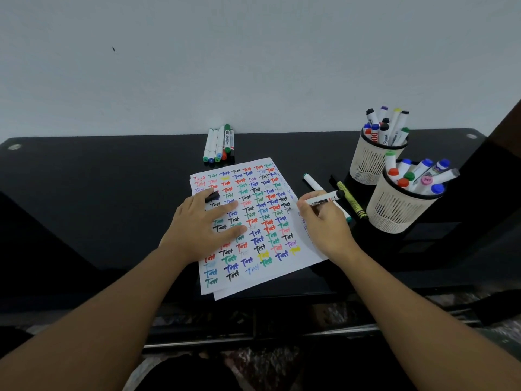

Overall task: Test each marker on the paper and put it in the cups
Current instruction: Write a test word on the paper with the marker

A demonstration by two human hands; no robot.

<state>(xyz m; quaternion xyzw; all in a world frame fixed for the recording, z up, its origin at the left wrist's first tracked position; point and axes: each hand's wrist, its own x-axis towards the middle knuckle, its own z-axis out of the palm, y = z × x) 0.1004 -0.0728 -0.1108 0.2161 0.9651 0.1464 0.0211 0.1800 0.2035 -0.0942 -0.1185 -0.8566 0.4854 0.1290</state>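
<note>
A white paper [255, 266] covered with rows of coloured "Test" marks lies on the black table [98, 193]. My left hand [204, 227] lies flat on the paper and holds a black cap [212, 196] between its fingers. My right hand [324, 221] grips an uncapped white marker with a black end [328, 197], its tip at the paper's right edge. Two cream mesh cups, the far cup [369, 162] and the near cup [394, 210], stand at the right, each filled with several markers.
Several markers [218, 145] lie side by side at the table's back edge by the wall. A white marker with a green cap [314, 183] and a yellow-green marker [352, 200] lie between the paper and the cups.
</note>
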